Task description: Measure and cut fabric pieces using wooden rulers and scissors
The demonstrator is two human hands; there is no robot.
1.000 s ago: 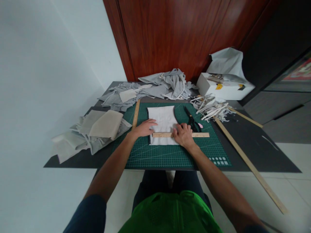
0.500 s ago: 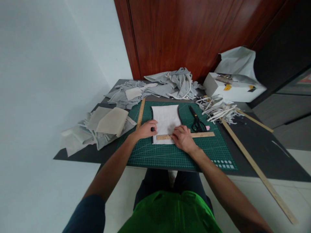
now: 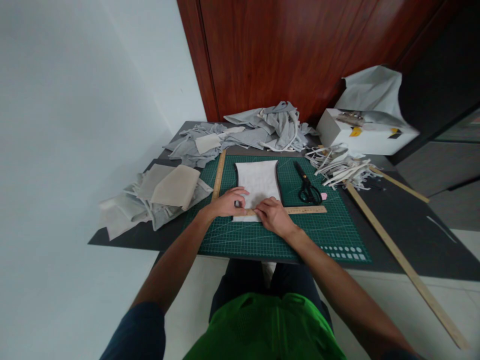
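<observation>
Head view: my left hand (image 3: 229,202), thumb and fingers parted, touches the crosswise ruler (image 3: 306,210) over white cloth (image 3: 258,179) on the green mat (image 3: 243,242). My right hand (image 3: 275,216) bunches over the ruler, whether pinching I cannot tell; uneven pressure could skew it or rumple the cloth.

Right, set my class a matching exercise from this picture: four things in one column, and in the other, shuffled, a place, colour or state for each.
Column one
1. Scissors
2. White fabric
3. Box
4. Thin strips

Column two
A. Heaped at the far right corner of the green mat
B. At the back right, grey cloth over part of it
C. Black, lying on the mat
D. Flat, a wooden ruler across it

Pairs: 1-C, 2-D, 3-B, 4-A
</observation>
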